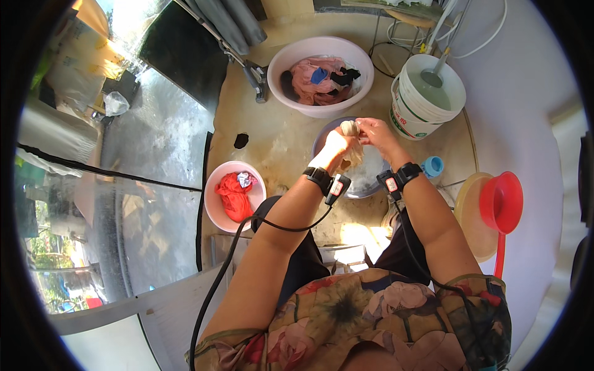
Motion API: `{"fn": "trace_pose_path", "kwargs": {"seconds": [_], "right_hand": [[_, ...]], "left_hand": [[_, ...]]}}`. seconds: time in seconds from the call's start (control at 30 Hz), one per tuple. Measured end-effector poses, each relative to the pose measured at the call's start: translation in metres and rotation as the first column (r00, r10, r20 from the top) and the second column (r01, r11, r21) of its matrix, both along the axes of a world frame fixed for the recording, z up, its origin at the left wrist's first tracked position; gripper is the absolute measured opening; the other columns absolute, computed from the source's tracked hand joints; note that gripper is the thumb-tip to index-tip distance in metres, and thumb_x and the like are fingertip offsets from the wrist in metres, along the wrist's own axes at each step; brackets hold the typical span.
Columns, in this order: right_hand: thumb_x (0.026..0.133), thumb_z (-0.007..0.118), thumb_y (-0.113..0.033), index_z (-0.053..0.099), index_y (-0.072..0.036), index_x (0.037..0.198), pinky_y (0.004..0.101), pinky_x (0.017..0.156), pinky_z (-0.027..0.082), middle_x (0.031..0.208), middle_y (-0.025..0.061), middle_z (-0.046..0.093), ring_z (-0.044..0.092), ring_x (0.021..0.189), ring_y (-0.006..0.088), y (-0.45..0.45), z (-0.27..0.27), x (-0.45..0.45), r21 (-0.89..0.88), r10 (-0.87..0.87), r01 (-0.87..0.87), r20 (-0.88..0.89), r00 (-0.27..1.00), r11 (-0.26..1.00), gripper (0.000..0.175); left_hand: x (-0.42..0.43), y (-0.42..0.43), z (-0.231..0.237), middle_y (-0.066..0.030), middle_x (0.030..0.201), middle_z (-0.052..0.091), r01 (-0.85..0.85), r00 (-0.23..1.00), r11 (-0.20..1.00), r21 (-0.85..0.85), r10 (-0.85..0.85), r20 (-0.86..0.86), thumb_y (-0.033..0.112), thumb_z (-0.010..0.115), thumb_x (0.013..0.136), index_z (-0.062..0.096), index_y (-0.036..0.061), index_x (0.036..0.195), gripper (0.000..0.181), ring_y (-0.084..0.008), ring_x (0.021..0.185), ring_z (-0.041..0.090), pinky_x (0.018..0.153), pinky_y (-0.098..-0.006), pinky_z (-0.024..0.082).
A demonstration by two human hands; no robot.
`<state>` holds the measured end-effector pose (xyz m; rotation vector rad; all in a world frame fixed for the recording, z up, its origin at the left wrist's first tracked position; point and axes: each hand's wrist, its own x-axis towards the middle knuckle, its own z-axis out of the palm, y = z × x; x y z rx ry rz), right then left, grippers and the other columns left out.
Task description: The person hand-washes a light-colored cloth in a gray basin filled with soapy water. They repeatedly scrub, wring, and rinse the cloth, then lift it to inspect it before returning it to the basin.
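A beige, wet-looking cloth [354, 150] is bunched between my hands above a grey-blue basin [366, 178] of cloudy water. My left hand [339, 144] is closed around the bunched cloth, with part of it hanging below. The fingers of my right hand [373, 134] pinch the cloth's edge at its upper right. Beyond the basin stands a large pale pink tub [320, 109] with pink, black and blue laundry [308, 79] inside. At the left, a small pink basin [209, 204] holds red cloth [234, 197].
At the back right, a white bucket [410, 109] holds water and a metal ladle [431, 78]. A blue cup [432, 167] is on the floor near my right wrist. A red long-handled dipper [501, 201] and a yellow basin [468, 222] stand by the right wall. A mop [255, 76] leans behind.
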<state>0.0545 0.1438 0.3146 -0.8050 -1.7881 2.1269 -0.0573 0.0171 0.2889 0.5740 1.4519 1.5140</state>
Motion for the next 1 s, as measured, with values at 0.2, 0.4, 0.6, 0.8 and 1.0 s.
{"fn": "trace_pose_path", "kwargs": {"seconds": [0.2,0.4,0.6,0.8,1.0], "right_hand": [[0.091,0.059,-0.018,0.068,0.007,0.105,0.0398,0.08,0.056,0.102,0.0225,0.072,0.07,0.096,0.034,0.028,-0.169,0.022,0.45,-0.449,0.242,0.438,0.779,0.859,0.03],[0.077,0.068,-0.014,0.073,0.0,0.089,0.0455,0.079,0.056,0.094,0.0247,0.071,0.07,0.092,0.0396,-0.003,-0.286,0.104,0.426,-0.104,-0.834,0.903,0.418,0.349,0.019],[0.079,0.07,-0.014,0.071,-0.003,0.103,0.0448,0.076,0.056,0.104,0.0225,0.071,0.07,0.096,0.0348,-0.04,-0.309,0.116,0.354,-0.047,-0.732,0.913,0.405,0.582,0.027],[0.084,0.065,-0.021,0.067,-0.004,0.11,0.0456,0.08,0.055,0.11,0.0219,0.068,0.068,0.1,0.0348,-0.117,-0.3,0.095,0.28,0.091,-0.665,0.881,0.465,0.692,0.031],[0.088,0.061,-0.028,0.062,-0.004,0.117,0.0464,0.085,0.054,0.116,0.0212,0.065,0.066,0.105,0.0348,-0.17,-0.286,0.057,0.218,0.191,-0.608,0.823,0.535,0.764,0.037]], "left_hand": [[-0.013,-0.026,-0.007,-0.0064,0.104,0.065,-0.067,0.913,0.978,0.196,-0.02,0.409,0.006,0.062,0.087,0.062,0.0048,0.112,0.024,-0.0222,0.096,0.063,0.086,-0.0385,0.053],[-0.01,-0.046,0.008,-0.006,0.113,0.062,-0.041,0.879,0.955,0.294,-0.105,0.465,0.008,0.063,0.092,0.058,0.0068,0.117,0.025,-0.0209,0.107,0.059,0.096,-0.038,0.048],[-0.007,-0.044,0.034,-0.0087,0.106,0.055,-0.116,0.886,0.956,0.271,-0.024,0.464,0.014,0.061,0.091,0.048,0.0112,0.114,0.026,-0.0234,0.098,0.057,0.08,-0.0416,0.052],[-0.008,-0.059,0.044,-0.0073,0.103,0.056,-0.135,0.848,0.955,0.265,-0.027,0.529,0.017,0.063,0.092,0.05,0.0101,0.112,0.026,-0.0198,0.093,0.056,0.074,-0.0375,0.051],[-0.017,-0.055,0.013,-0.0052,0.1,0.06,-0.097,0.709,0.962,0.256,-0.114,0.696,0.016,0.062,0.095,0.058,0.0054,0.106,0.015,-0.0135,0.086,0.058,0.076,-0.0291,0.05]]}}
